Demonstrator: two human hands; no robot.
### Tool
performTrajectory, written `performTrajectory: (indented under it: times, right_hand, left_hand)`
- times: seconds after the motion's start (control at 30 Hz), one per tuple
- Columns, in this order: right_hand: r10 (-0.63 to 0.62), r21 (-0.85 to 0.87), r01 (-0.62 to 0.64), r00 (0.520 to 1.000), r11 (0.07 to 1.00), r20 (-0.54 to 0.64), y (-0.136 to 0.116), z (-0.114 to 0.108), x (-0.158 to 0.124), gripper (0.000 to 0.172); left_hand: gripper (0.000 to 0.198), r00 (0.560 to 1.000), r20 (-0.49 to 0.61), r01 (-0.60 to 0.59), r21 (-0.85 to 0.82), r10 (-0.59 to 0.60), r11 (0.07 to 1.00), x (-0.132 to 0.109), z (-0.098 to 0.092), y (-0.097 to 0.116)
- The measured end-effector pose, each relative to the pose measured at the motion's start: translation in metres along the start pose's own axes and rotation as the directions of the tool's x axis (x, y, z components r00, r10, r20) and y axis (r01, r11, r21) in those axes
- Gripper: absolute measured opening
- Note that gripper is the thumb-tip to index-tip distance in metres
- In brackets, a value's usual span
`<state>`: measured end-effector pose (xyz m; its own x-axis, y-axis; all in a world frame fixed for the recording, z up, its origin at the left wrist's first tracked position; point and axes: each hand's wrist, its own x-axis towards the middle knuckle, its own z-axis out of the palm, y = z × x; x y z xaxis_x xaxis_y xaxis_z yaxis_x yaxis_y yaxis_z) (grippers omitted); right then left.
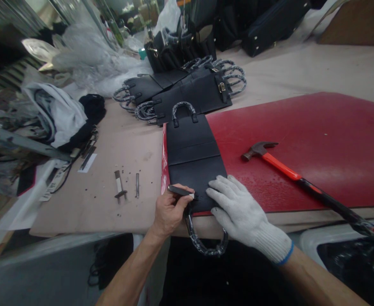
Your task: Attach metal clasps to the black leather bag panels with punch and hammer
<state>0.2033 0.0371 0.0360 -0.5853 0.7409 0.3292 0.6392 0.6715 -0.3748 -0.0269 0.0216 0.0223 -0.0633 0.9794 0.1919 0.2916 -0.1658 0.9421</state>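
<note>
A flat black leather bag panel (193,157) with a handle at each end lies on the left part of a red cutting mat (301,140). My bare left hand (170,210) is closed round a small dark metal tool (180,191) held at the panel's near edge. My right hand (234,204), in a white knit glove, rests flat with fingers spread on the near end of the panel, just above the wrapped handle (206,244) that hangs over the table edge.
A hammer with a red and black handle (295,174) lies on the mat to the right. Two small metal punches (120,187) sit on the brown table left of the mat. A stack of black bag panels (187,91) lies behind. Cloth and plastic clutter fills the left.
</note>
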Motion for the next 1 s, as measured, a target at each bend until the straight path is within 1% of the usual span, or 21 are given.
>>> performTrajectory:
  times: [0.1, 0.2, 0.27, 0.4, 0.53, 0.7, 0.77, 0.83, 0.9, 0.97, 1.0]
  right_hand:
    - [-0.002, -0.001, 0.002, 1.000, 1.000, -0.007, -0.001, 0.000, 0.000, 0.041]
    - [-0.002, -0.002, 0.002, 1.000, 1.000, -0.008, -0.001, 0.000, 0.000, 0.041]
    - [0.001, -0.004, -0.001, 1.000, 1.000, -0.007, -0.001, 0.000, -0.001, 0.041]
    - [0.002, -0.005, -0.002, 1.000, 1.000, -0.010, -0.001, 0.001, -0.003, 0.041]
    - [0.006, 0.011, -0.006, 1.000, 1.000, -0.015, 0.001, 0.001, -0.003, 0.041]
    - [0.034, 0.114, -0.033, 0.999, 0.993, -0.009, 0.003, -0.002, -0.004, 0.045]
    - [0.078, 0.173, -0.069, 0.996, 0.983, -0.044, 0.005, -0.006, -0.008, 0.042]
    - [0.161, 0.209, -0.134, 0.980, 0.969, -0.117, 0.010, -0.013, -0.013, 0.037]
    - [0.251, 0.177, -0.215, 0.944, 0.960, -0.215, 0.020, -0.023, -0.020, 0.034]
    - [0.322, 0.064, -0.318, 0.896, 0.946, -0.306, 0.035, -0.037, -0.028, 0.035]
    - [0.354, -0.017, -0.381, 0.874, 0.925, -0.332, 0.043, -0.045, -0.033, 0.037]
  left_hand:
    - [0.008, 0.996, 0.008, -0.087, 0.094, 0.086, 0.992, 0.001, 0.001, 0.003]
    - [0.009, 0.975, 0.038, -0.223, 0.197, 0.219, 0.955, 0.003, 0.003, 0.006]
    - [0.010, 0.962, 0.037, -0.271, 0.231, 0.270, 0.935, 0.003, 0.004, 0.006]
    - [0.007, 0.960, 0.021, -0.276, 0.242, 0.279, 0.930, 0.003, 0.006, 0.003]
    - [0.008, 0.961, 0.036, -0.275, 0.243, 0.274, 0.930, 0.002, 0.006, 0.003]
    - [0.008, 0.949, 0.049, -0.313, 0.255, 0.311, 0.915, 0.002, 0.007, 0.004]
    - [0.008, 0.945, 0.044, -0.325, 0.255, 0.325, 0.911, 0.002, 0.008, 0.004]
    - [0.008, 0.940, 0.042, -0.338, 0.254, 0.339, 0.906, 0.002, 0.008, 0.003]
    - [0.007, 0.935, 0.045, -0.351, 0.261, 0.351, 0.899, 0.002, 0.009, 0.001]
    - [0.007, 0.930, 0.053, -0.363, 0.278, 0.363, 0.890, 0.001, 0.009, -0.001]
    - [0.007, 0.929, 0.060, -0.367, 0.285, 0.366, 0.885, 0.001, 0.009, -0.002]
